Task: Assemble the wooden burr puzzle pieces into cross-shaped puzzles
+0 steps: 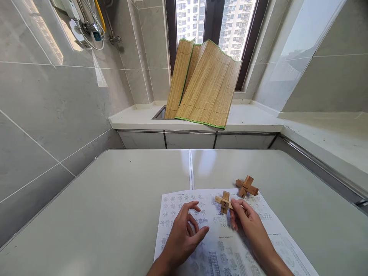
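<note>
My right hand [247, 220] pinches one arm of a light wooden burr puzzle [224, 204], a cross of interlocked sticks with a "2" on the face turned to me. To its left, my left hand [188, 232] hangs over the sheet with thumb and fingers apart, holding nothing. A second, darker wooden burr puzzle [247, 186] rests at the far right corner of the paper. Beneath both hands lies a large printed instruction sheet [172, 209] with rows of small diagrams; my hands and forearms hide part of it.
The pale table [100, 214] has a seam down its far half. Behind it, a folded bamboo mat [207, 84] leans against the window from a white ledge [253, 119]. Grey tiled walls [57, 126] close in at both sides, with hoses and fittings [90, 27] at upper left.
</note>
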Motion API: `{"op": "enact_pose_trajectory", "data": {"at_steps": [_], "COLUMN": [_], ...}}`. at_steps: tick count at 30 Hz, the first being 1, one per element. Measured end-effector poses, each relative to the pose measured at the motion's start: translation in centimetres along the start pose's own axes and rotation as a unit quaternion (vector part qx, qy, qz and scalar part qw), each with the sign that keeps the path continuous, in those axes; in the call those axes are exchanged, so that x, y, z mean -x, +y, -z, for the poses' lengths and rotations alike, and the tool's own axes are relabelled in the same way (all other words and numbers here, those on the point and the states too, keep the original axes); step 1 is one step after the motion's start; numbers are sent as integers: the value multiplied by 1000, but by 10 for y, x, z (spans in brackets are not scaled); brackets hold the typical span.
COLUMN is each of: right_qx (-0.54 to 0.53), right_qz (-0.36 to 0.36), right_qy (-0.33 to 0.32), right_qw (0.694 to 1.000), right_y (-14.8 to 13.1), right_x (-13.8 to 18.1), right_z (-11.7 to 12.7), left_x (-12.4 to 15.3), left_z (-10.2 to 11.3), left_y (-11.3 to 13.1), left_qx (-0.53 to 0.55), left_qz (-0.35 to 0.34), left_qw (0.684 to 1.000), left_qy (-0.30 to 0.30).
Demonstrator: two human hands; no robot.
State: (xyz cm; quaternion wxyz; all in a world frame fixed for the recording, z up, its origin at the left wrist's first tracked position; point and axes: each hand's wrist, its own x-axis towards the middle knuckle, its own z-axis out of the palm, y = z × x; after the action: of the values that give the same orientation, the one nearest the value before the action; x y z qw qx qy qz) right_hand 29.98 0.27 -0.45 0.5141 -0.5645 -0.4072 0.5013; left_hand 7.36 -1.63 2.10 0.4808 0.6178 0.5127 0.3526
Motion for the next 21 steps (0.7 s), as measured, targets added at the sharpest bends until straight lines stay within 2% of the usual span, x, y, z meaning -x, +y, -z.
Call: {"op": "enact_pose_trajectory", "data": {"at_steps": [11,21], "right_qx": [165,221], "right_qz": [26,26], "right_qy": [155,189], "right_qw": [974,956], "right_y": [9,7], "right_x": [-29,-32], "right_z": [33,39], "left_x": [0,-4], "left_z": [1,5], "left_y": [1,-5], "left_qx": [-13,-34], "left_qz": [3,-6], "left_qw": [1000,999], "left_qy": [0,-5]}}
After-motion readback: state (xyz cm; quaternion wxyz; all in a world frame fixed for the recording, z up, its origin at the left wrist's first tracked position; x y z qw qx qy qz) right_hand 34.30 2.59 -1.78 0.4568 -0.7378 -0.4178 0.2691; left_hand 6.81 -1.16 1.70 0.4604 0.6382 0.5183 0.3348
